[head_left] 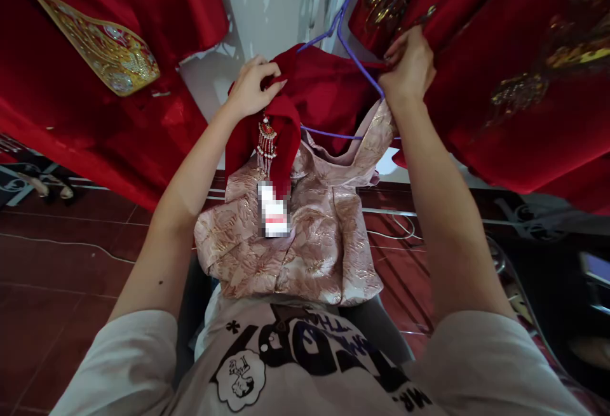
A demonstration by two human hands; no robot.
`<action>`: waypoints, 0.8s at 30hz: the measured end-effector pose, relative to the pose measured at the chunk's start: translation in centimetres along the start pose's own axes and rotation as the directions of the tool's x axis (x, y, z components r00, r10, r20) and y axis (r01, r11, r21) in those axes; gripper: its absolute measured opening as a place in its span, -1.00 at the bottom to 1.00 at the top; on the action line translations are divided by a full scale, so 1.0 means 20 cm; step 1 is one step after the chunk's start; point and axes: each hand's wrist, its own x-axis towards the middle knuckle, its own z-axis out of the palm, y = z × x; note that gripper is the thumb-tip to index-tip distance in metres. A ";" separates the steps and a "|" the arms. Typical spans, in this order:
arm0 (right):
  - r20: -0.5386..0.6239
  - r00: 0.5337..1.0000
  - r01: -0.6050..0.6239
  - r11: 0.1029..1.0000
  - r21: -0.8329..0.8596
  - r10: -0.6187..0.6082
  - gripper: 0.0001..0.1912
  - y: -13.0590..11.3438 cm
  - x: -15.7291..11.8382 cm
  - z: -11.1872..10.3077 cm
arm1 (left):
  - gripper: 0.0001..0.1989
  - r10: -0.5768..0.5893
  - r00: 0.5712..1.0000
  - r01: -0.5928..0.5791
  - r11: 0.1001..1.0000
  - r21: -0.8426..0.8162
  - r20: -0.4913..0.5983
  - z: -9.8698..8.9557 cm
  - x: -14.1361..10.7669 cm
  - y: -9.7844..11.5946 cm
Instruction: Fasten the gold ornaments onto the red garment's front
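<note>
A dark red satin garment (317, 89) hangs over a thin purple wire hanger (355, 63) in the upper centre of the frame, with a pale pink brocade bodice (305, 238) hanging beneath it down to the middle of the picture, just above the person's white printed T-shirt (305, 365). The hanger's shoulder line runs roughly left to right across the frame, its hook rising toward the top centre, so the garment lies straight ahead of and slightly above both hands, one at each shoulder end. The left hand (252, 86), at centre left, is curled closed on the red fabric at the left shoulder, fingers bent over a fold of the cloth. Just below that grip a red and gold beaded tassel ornament (265, 143) dangles against the red strip, and under it hangs a small tag (274, 213), blurred out. The right hand (410, 67), at upper centre right, is closed around the right end of the hanger where red cloth bunches up; whether it pinches wire, fabric or both I cannot tell. Both hands sit about equally near the garment, the right a little higher. Large red embroidered robes with gold trim (515, 67) hang at upper right, touching the right hand's back, and another red robe with a gold embroidered panel (102, 47) fills the upper left, apart from the left hand. Reddish-brown floor tiles (61, 251) show below.
</note>
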 end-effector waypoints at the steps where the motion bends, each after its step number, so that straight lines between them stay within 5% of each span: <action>1: -0.011 0.999 -0.031 0.999 -0.021 0.031 -0.58 0.04 0.00 -0.01 | -0.70 0.000 1.000 0.000 1.000 -0.010 0.017 0.00 -0.01 -0.01; 6: -0.123 0.984 -0.124 0.992 0.032 0.127 -0.65 0.28 -0.05 -0.17 | -0.62 -0.048 0.998 0.050 0.997 -0.054 0.038 -0.03 -0.04 -0.03; 10: 0.011 0.992 -0.125 0.992 -0.036 0.125 -0.77 0.33 -0.17 -0.33 | -0.72 -0.070 0.995 0.060 0.990 -0.126 -0.075 0.02 -0.09 0.02; 14: 0.202 0.978 0.056 0.998 -0.039 -0.047 -0.81 0.23 -0.28 -0.39 | -0.78 -0.070 0.986 0.051 0.991 -0.126 -0.151 0.10 -0.13 0.06; 19: 0.385 0.908 0.081 0.969 0.233 -0.168 -0.70 0.00 -0.35 -0.31 | -0.82 -0.059 0.983 0.046 0.996 -0.078 -0.174 0.15 -0.15 0.02; 24: 0.339 0.914 -0.003 0.833 0.553 -0.222 -0.79 -0.18 -0.45 -0.21 | -0.81 -0.097 0.979 0.091 0.995 -0.041 -0.182 0.18 -0.15 -0.02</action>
